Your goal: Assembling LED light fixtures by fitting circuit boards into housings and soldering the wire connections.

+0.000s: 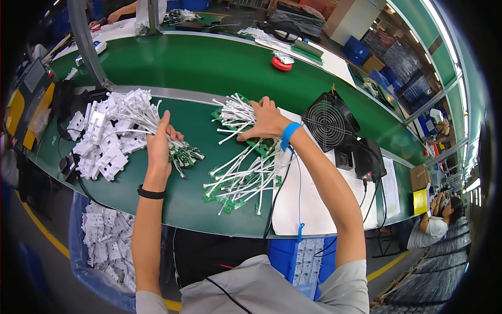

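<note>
My left hand [161, 144] is closed round a bundle of white cables [140, 114]. Their white ends fan out up and to the left over a heap of white plastic housings [102, 138], and small green circuit boards [184, 154] stick out below the hand. Farther right, my right hand [269, 123] grips a second bundle of white cables [235, 112], thumb on the near side and fingers on the far side. Green boards show at that bundle's edges. Just nearer lies a loose pile of white cables with green boards [243, 180].
A white sheet [298, 201] covers the bench's right part, with a black fan [329, 120] and a black box [368, 159] behind it. More housings fill a blue-lined bin [107, 246] below left. A blue wrist strap [289, 136] trails a cord. A co-worker [436, 225] sits far right.
</note>
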`<action>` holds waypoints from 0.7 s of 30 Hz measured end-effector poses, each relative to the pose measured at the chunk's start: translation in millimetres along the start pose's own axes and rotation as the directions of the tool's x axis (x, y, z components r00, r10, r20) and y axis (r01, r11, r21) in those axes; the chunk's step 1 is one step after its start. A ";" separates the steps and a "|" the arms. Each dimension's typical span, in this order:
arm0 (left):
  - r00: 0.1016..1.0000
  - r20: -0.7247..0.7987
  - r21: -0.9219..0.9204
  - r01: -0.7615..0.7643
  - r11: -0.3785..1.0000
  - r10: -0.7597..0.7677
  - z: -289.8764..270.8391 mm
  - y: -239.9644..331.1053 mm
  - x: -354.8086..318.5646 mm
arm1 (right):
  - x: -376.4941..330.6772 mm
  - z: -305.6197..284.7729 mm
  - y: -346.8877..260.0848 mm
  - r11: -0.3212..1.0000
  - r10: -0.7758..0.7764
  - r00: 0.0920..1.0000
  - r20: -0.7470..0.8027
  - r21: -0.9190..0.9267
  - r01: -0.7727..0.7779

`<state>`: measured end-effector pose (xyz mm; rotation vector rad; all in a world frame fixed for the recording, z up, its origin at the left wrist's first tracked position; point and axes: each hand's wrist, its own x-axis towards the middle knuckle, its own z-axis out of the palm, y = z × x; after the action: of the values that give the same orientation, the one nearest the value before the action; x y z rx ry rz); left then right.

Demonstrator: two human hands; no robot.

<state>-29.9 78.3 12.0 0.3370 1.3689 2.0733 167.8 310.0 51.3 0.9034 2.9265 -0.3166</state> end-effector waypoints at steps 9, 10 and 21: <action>1.000 0.016 -0.030 -0.021 0.999 0.021 11.4 -4.5 -3.1 | 14.4 -14.7 22.6 0.995 -0.014 0.993 -0.118 0.100 0.026; 1.000 0.009 -0.055 0.013 0.998 -0.012 9.9 -6.1 0.0 | 17.1 -14.7 23.4 0.995 -0.020 0.989 -0.144 0.094 0.034; 0.999 0.044 -0.140 0.024 0.990 -0.018 2.2 -3.6 2.4 | 23.0 -76.5 -3.6 1.000 0.004 0.991 -0.133 0.022 -0.001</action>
<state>-29.3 82.4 9.4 0.3034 1.1890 2.1194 146.9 336.1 124.0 0.9677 3.0482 -0.3000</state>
